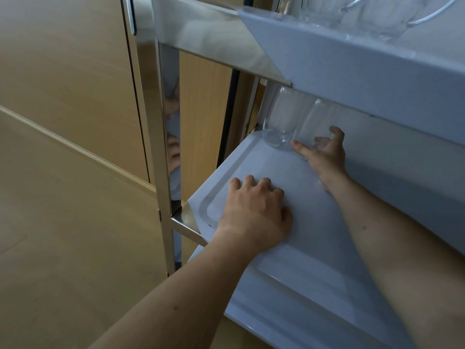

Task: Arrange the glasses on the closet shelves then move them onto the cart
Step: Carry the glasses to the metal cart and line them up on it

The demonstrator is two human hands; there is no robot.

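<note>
Reaching under the cart's top tray (364,79), the right hand (324,154) curls thumb and fingers round the base of a clear glass (317,127) standing on the middle shelf (251,159), far corner. A second glass (279,122) stands just beside it on the side toward the steel post (161,157), touching or nearly so; cannot tell which. Both rims hidden by the top tray's edge. Left hand (256,212) rests knuckles-up on the middle shelf, nearer its front edge, fingers bent, holding nothing. More glassware (377,16) on the top tray, cut off by the frame and blurred; count unclear.
</note>
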